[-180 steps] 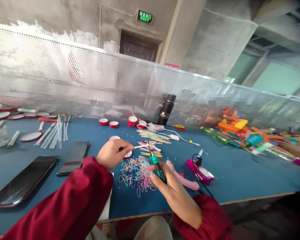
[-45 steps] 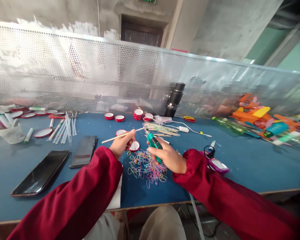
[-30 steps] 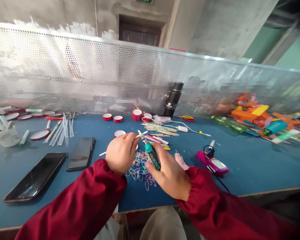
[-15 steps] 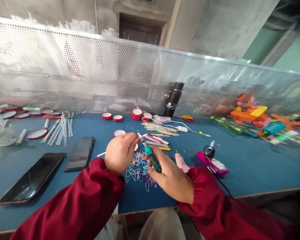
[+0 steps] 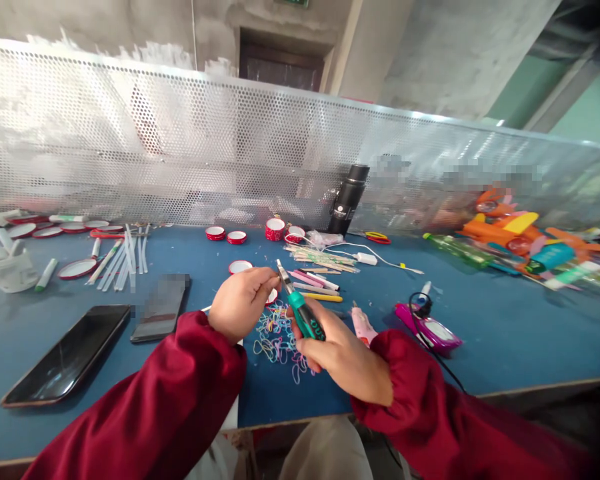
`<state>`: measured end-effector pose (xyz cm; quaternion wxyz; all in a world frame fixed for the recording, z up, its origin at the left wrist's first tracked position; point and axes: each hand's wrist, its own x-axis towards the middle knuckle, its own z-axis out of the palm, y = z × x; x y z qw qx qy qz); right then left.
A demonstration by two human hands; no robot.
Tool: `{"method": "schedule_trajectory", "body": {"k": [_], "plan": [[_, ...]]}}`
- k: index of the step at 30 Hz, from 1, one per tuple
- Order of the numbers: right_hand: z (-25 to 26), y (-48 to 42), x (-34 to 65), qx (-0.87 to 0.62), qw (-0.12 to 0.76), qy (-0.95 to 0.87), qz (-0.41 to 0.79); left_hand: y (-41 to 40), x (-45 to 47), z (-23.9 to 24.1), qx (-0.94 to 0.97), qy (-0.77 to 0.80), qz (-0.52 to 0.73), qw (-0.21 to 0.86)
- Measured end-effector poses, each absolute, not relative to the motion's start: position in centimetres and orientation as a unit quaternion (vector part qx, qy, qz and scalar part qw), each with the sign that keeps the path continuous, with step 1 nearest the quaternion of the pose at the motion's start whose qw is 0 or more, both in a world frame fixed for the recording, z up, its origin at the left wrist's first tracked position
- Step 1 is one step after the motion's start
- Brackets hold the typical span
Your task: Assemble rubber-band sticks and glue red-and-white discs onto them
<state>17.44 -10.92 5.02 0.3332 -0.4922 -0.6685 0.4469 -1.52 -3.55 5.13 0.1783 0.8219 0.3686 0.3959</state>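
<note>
My left hand (image 5: 243,303) is closed in a pinch on a thin wooden stick (image 5: 207,309), whose tail pokes out to the left of the hand. My right hand (image 5: 337,350) grips small green-handled cutters (image 5: 303,313), their metal jaws meeting the stick right at my left fingertips. Both hands hover over a loose pile of small coloured rubber bands (image 5: 275,333) on the blue table (image 5: 505,333). Dark red sleeves cover both arms.
Two dark phones (image 5: 70,353) lie at the left. A pile of sticks (image 5: 315,257), red-rimmed lids (image 5: 225,233), a black flask (image 5: 347,200), a pink glue gun (image 5: 363,323) and a magenta device (image 5: 430,327) surround the hands. Coloured toys (image 5: 510,233) lie far right. A perforated metal screen (image 5: 180,153) backs the table.
The stick was drawn in through my left hand, so less of it shows. The cutters came from upright to the stick's end by my left fingertips.
</note>
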Motion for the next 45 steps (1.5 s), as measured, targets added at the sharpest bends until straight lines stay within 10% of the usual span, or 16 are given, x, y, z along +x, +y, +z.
{"method": "schedule_trajectory", "body": {"k": [6, 14, 23, 33, 39, 45], "plan": [[5.5, -10.3, 17.7, -0.49, 0.337, -0.612, 0.521, -2.8, -1.4, 4.4, 0.767, 0.419, 0.414, 0.254], [5.8, -12.0, 18.0, -0.442, 0.32, -0.558, 0.626, -3.2, -1.4, 5.6, 0.513, 0.307, 0.464, 0.653], [6.1, -12.5, 18.6, -0.378, 0.279, -0.532, 0.704, -2.8, -1.7, 5.5, 0.47, 0.288, 0.474, 0.687], [8.9, -3.4, 21.2, -0.591, 0.263, -0.718, 0.257, -2.4, -1.8, 5.5, 0.387, 0.298, 0.563, 0.667], [7.3, 5.9, 18.9, -0.669, 0.057, -0.727, 0.141, -1.5, -2.2, 5.3, 0.351, 0.319, 0.59, 0.653], [4.5, 10.2, 15.6, -0.652, 0.082, -0.748, 0.095, -1.5, -2.2, 5.3, 0.33, 0.301, 0.584, 0.678]]}}
